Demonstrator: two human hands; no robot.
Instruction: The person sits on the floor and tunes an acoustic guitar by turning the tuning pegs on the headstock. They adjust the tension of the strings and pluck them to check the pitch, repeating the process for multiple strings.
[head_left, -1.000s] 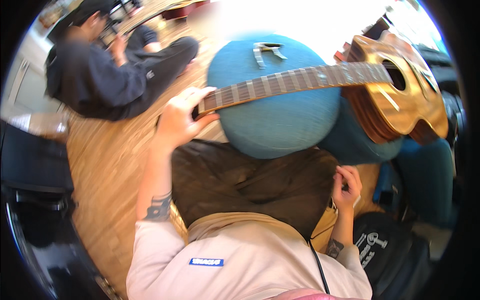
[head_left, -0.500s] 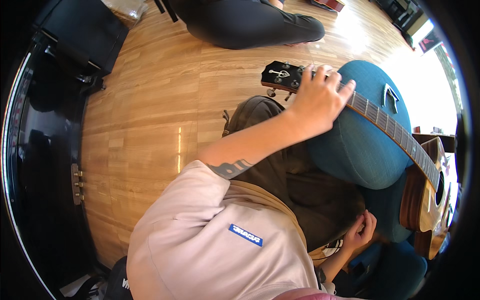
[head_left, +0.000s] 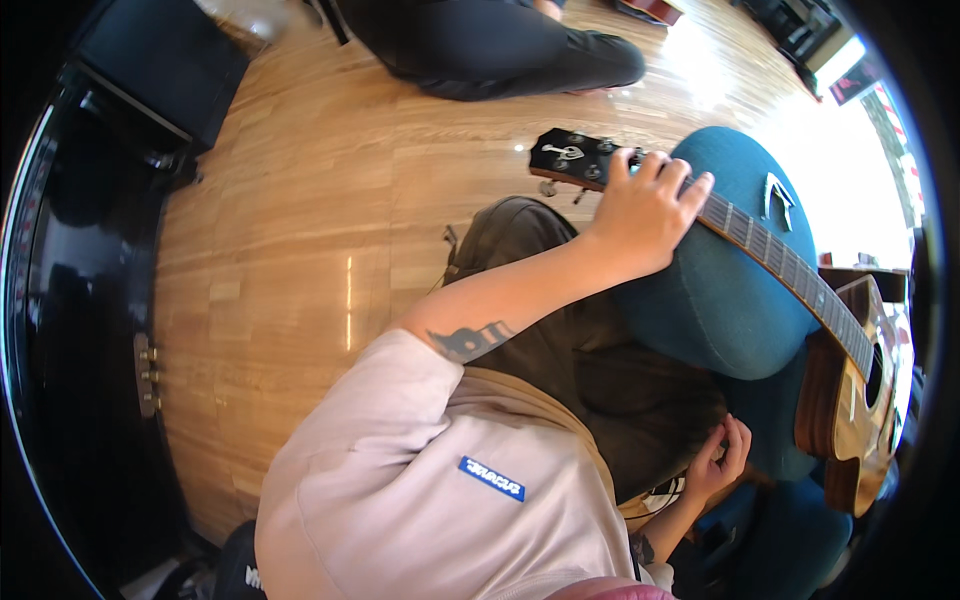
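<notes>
My left hand (head_left: 645, 215) is closed over the neck of an acoustic guitar (head_left: 775, 252), just below its black headstock (head_left: 570, 155) with metal tuning pegs. The neck slants across a blue padded stool (head_left: 735, 310), down to the wooden body (head_left: 850, 420) at the right. On the stool, beyond the neck, lies a silver capo (head_left: 777, 200). My right hand (head_left: 718, 460) rests low by my thigh, apart from the guitar. Its fingers are curled in, and whatever they may hold is hidden.
A black upright piano (head_left: 85, 330) with brass pedals (head_left: 147, 375) stands along the left. Ahead, another person's dark-trousered leg (head_left: 510, 60) rests near the wooden floor (head_left: 300, 200). Part of another guitar (head_left: 650, 10) shows at the top. More blue seating (head_left: 790, 530) is at the lower right.
The view has shifted slightly. My left hand and the headstock sit a little lower and farther right, with the grip still on the neck. The right hand looks nearly unchanged.
</notes>
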